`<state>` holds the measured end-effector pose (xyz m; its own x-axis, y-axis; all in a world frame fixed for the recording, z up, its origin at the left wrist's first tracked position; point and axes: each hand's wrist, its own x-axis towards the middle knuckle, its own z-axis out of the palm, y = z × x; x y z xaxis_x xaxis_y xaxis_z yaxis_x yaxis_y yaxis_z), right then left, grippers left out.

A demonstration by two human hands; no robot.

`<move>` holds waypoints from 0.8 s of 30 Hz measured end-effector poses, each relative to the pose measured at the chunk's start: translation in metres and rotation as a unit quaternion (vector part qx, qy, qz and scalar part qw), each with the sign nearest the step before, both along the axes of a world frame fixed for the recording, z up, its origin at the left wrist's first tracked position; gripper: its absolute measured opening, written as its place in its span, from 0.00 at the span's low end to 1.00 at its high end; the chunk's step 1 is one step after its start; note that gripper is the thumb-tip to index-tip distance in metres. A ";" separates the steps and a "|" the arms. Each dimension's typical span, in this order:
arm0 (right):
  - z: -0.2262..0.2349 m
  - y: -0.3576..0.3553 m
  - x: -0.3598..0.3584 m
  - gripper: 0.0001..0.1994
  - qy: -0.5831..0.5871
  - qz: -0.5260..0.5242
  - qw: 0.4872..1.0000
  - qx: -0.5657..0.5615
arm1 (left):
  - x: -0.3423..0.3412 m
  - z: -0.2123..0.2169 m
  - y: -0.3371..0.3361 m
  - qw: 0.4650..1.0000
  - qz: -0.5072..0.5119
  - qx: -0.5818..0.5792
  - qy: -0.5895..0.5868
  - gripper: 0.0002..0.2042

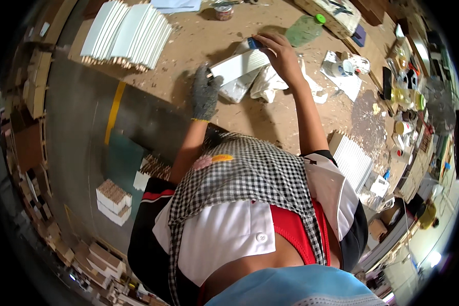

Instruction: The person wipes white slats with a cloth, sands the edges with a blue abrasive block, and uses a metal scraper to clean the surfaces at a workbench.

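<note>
My left hand (205, 93), in a grey knit glove, grips the near end of a white flat board (238, 66) lying on the brown workbench (199, 35). My bare right hand (279, 53) rests on the board's far end and holds a small blue object (254, 43) against it. Under the board sit another white piece (237, 91) and a crumpled white cloth (266, 84). My forearms reach up from my checked apron (239, 176).
A stack of white slats (127, 33) lies at the bench's far left. A green-capped plastic bottle (305, 29), a small jar (223, 11), cans and tools crowd the right side. More white slats (353, 160) stand at my right; wooden blocks (113, 201) sit on the floor.
</note>
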<state>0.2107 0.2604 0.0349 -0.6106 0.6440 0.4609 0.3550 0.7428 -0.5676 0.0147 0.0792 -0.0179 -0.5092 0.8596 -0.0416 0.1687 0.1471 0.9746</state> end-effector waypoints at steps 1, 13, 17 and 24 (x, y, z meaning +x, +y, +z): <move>0.005 -0.007 -0.011 0.20 -0.004 0.025 1.000 -0.010 | 0.002 0.005 0.002 1.000 -0.002 0.004 -0.026 0.31; 0.017 -0.039 -0.086 0.22 -0.140 0.198 0.956 0.166 | -0.001 -0.002 0.010 0.987 -0.010 0.057 -0.149 0.25; 0.020 -0.041 -0.089 0.23 -0.161 0.203 0.949 0.177 | -0.002 -0.001 0.007 0.985 0.000 0.056 -0.163 0.26; 0.025 -0.026 -0.072 0.21 0.004 0.076 0.993 0.090 | 0.002 0.013 0.003 1.000 0.007 0.012 -0.012 0.24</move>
<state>0.1387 0.2347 0.0594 -0.6911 0.4512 0.5646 0.2269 0.8772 -0.4232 0.0164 0.0823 -0.0047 -0.5204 0.8533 -0.0337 0.1440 0.1266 0.9814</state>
